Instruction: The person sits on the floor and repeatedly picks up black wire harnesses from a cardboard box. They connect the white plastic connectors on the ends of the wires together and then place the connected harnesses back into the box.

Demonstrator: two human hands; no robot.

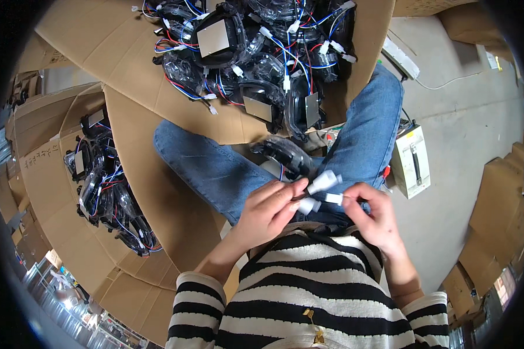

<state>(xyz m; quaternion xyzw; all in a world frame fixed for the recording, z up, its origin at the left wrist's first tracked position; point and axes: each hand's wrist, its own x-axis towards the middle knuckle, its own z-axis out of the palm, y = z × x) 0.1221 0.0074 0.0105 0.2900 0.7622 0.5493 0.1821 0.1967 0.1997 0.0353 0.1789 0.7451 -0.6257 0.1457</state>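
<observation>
My left hand [271,210] is closed in a pinch on the wires and white plugs [325,182] in front of my lap. Between the thumb and fingers of my right hand [374,214] is the end of a small white connector [333,199]. A black, glossy, curved lamp-like unit [286,155] is just beyond my left hand, over my thighs, with a blue and red wire by it. The moving parts are a little blurred, so I cannot tell whether the connector is joined to the plugs.
A large cardboard box [140,52] ahead holds several similar black units [268,102] with coloured wires and white plugs. Another box [46,157] at left holds more units [108,183]. Right of my knee stand a pale handled case [411,161] and a power strip [400,57] on the floor.
</observation>
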